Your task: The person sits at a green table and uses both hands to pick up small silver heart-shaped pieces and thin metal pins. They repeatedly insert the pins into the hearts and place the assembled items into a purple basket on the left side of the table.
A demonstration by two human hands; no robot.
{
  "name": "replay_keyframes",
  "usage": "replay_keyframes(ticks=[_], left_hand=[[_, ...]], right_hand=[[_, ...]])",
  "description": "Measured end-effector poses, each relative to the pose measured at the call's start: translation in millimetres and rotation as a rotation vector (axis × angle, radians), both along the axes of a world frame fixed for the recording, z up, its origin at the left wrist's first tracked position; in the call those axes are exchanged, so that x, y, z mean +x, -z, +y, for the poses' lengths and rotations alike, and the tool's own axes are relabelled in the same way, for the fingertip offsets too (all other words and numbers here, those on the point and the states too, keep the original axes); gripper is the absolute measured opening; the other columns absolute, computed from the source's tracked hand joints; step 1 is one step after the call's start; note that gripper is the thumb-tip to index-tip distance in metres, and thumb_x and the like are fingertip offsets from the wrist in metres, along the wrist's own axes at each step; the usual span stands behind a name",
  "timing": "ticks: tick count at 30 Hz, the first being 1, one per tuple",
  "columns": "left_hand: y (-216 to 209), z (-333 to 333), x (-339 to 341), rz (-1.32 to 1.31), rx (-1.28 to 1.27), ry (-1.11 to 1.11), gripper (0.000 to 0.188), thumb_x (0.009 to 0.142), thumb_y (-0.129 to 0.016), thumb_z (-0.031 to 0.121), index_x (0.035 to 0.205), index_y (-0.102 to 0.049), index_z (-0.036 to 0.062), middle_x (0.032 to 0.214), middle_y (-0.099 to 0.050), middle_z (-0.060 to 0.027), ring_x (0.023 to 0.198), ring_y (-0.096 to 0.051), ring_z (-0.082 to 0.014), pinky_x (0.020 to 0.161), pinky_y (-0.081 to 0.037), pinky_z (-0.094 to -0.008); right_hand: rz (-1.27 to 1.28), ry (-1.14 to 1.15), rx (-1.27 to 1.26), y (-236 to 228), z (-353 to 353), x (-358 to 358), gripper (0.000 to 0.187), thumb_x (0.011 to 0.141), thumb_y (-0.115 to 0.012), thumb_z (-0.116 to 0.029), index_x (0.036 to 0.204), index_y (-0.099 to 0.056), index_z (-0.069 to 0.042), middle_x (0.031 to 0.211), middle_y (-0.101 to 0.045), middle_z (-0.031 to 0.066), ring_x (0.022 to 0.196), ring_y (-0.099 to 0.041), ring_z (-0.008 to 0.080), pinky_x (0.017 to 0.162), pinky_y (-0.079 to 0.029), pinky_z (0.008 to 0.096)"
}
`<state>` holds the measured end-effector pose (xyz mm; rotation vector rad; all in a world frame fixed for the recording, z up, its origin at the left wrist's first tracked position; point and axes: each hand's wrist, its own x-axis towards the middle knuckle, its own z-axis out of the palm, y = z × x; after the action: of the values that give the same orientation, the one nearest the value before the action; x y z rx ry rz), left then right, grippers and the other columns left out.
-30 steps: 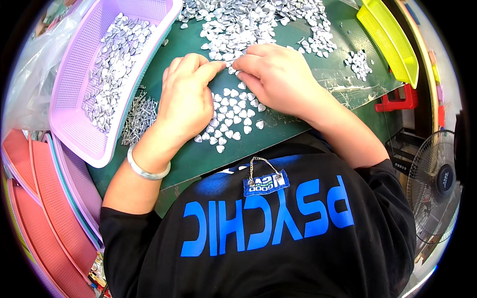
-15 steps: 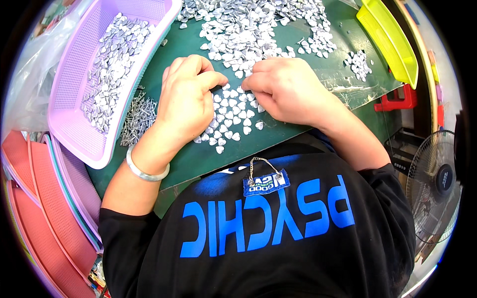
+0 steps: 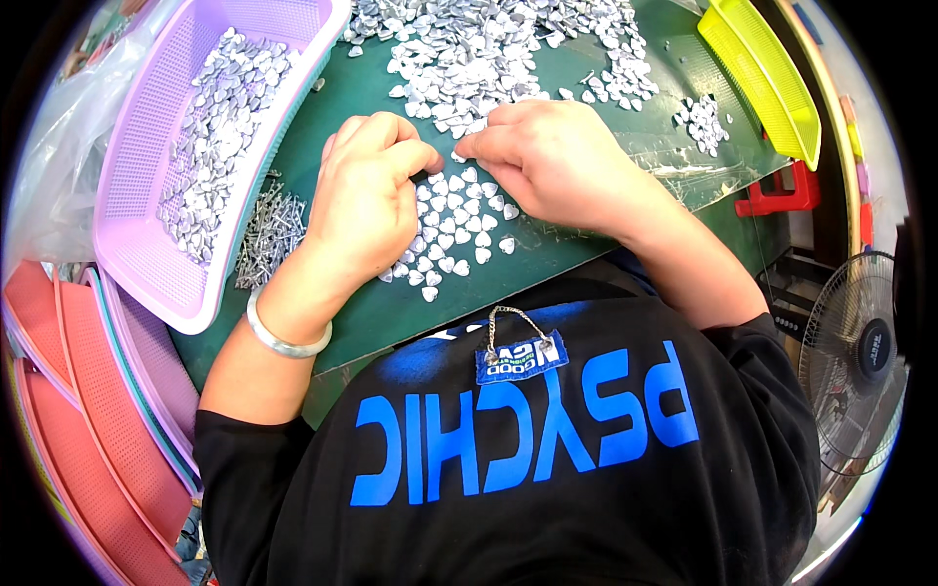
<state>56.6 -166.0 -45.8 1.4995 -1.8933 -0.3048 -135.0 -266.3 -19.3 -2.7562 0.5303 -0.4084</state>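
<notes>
Small silver-white heart-shaped pieces lie loosely spread on the green tabletop between my two hands. Beyond them is a large heap of the same hearts. My left hand is closed at the left of the spread, thumb and index finger bent together; whatever is inside is hidden. From the right, my right hand has its thumb and index finger pinched at a heart piece by the near edge of the heap. The fingertips of both hands are close but apart. Metal pins with heads lie piled beside my left wrist.
A purple basket holding more hearts stands at the left, near stacked pink and purple baskets. At the far right are a yellow-green basket and a small group of hearts. A red stool and a fan stand beyond the table edge.
My right hand has moved left and slightly away from me, its fingertips now at a heart by the heap. My left hand has barely shifted.
</notes>
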Motion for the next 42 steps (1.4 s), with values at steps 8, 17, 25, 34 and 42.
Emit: replay_keyframes(ticks=[8,17,25,34,42], left_hand=[[-3.8,0.5,-5.0,-0.049,0.013,0.045,0.041,0.069,-0.047,-0.013,0.097,-0.072,0.0046,0.091,-0.059,-0.0104,0.09,-0.055,-0.0293,0.083,-0.044,-0.0369],[-3.7,0.6,-3.5,-0.043,-0.014,0.038,0.037,0.066,-0.048,-0.014,0.088,-0.071,0.0047,0.09,-0.059,-0.0096,0.09,-0.055,-0.0294,0.083,-0.045,-0.0371],[-2.0,-0.2,-5.0,-0.04,-0.026,0.056,0.035,0.067,-0.049,-0.013,0.088,-0.071,0.0041,0.091,-0.06,-0.0096,0.09,-0.055,-0.0296,0.083,-0.045,-0.0373],[-5.8,0.2,-7.8,-0.036,-0.005,0.079,0.037,0.068,-0.052,-0.011,0.094,-0.073,0.0064,0.094,-0.06,-0.0104,0.092,-0.055,-0.0303,0.084,-0.045,-0.0375],[-6.0,1.8,-5.9,-0.109,-0.015,0.133,0.037,0.07,-0.055,-0.008,0.098,-0.073,0.0088,0.099,-0.059,-0.0086,0.097,-0.055,-0.0293,0.086,-0.043,-0.0388]], right_hand=[[-0.055,0.083,0.048,-3.0,-2.0,-16.2,0.01,0.081,-0.063,-0.013,0.088,-0.069,-0.01,0.083,-0.068,0.0077,0.081,-0.066,0.0311,0.069,-0.052,0.0422],[-0.028,0.073,0.035,3.0,3.0,-24.0,0.009,0.081,-0.064,-0.014,0.088,-0.068,-0.01,0.083,-0.067,0.0073,0.081,-0.066,0.0302,0.068,-0.052,0.0413],[0.022,0.07,0.035,2.7,9.8,-19.4,0.007,0.082,-0.064,-0.015,0.085,-0.066,-0.01,0.08,-0.066,0.0071,0.079,-0.066,0.0299,0.067,-0.053,0.0416],[-0.056,0.12,0.024,4.9,7.4,-19.7,0.013,0.082,-0.062,-0.013,0.092,-0.069,-0.009,0.085,-0.068,0.0081,0.081,-0.067,0.0301,0.067,-0.053,0.0415],[0.001,0.072,0.038,6.4,8.0,-17.1,0.016,0.083,-0.06,-0.013,0.095,-0.07,-0.011,0.083,-0.069,0.0081,0.081,-0.067,0.0301,0.067,-0.053,0.0421]])
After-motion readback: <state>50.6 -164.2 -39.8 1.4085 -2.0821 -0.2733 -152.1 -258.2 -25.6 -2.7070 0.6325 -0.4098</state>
